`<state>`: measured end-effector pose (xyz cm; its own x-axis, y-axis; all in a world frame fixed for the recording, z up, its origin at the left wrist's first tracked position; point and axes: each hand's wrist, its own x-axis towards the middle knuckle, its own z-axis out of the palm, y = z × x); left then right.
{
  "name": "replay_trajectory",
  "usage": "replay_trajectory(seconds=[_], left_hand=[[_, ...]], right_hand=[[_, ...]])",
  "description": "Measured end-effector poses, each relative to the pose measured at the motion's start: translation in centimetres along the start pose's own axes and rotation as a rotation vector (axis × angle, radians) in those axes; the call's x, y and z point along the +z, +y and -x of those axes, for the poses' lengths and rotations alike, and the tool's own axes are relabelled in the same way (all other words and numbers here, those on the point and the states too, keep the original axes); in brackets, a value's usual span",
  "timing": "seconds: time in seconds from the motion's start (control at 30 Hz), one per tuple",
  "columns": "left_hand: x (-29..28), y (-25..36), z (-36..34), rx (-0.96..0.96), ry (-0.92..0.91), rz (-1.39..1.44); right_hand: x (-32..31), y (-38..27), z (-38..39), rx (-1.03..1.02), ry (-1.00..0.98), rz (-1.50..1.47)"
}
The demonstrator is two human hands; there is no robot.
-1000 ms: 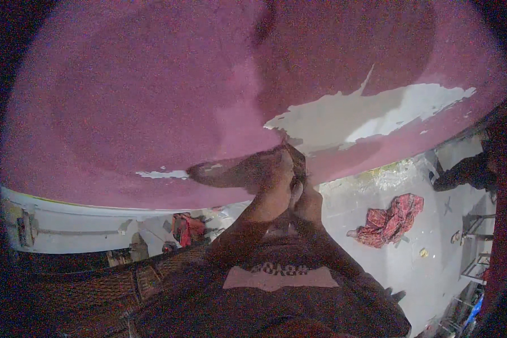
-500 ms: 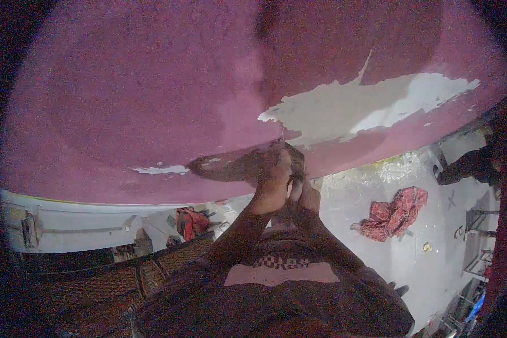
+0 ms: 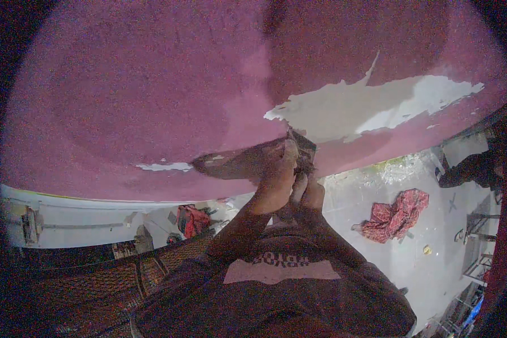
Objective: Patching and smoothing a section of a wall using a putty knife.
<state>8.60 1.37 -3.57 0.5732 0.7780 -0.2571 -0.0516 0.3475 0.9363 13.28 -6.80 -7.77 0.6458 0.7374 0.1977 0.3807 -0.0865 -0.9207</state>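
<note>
A pink-painted wall point(image 3: 152, 101) fills the upper view, with a ragged pale patch point(image 3: 321, 110) where the paint is off. Just below the patch's left end, a dark, flat-bladed scraper point(image 3: 304, 142) meets the wall. My left hand point(image 3: 277, 177) is closed on it, with a finger stretched along toward the blade. Tucked close against it, my right hand point(image 3: 311, 194) is closed around the lower part; the handle itself is mostly hidden. Shadow from my hands and the tool falls on the pink paint to the left.
A smaller pale chip mark point(image 3: 164, 167) shows on the wall at left. Scraped debris point(image 3: 391, 169) lies along the wall's foot at right. A crumpled red patterned cloth point(image 3: 397, 217) is on the pale floor. Brown woven-looking panels point(image 3: 107, 290) stand at lower left, and metal frames point(image 3: 481, 265) at far right.
The scraper and both hands have shifted slightly to the right. The whole view has moved a little, and the pale patch looks much the same.
</note>
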Motion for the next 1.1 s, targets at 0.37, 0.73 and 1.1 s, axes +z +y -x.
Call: replay_trajectory(seconds=[0.37,0.73,1.1], left_hand=[[-1.7,-1.1,-1.0,0.361,-0.145,-0.690],[-1.7,-4.6,-2.1,0.245,-0.004,-0.134],[-0.9,-2.1,-0.8,0.220,0.041,-0.294]], right_hand=[[0.4,1.1,-0.5,0.032,-0.016,0.131],[1.2,2.1,-0.3,0.126,-0.090,0.182],[2.3,4.2,0.9,0.070,-0.041,0.146]])
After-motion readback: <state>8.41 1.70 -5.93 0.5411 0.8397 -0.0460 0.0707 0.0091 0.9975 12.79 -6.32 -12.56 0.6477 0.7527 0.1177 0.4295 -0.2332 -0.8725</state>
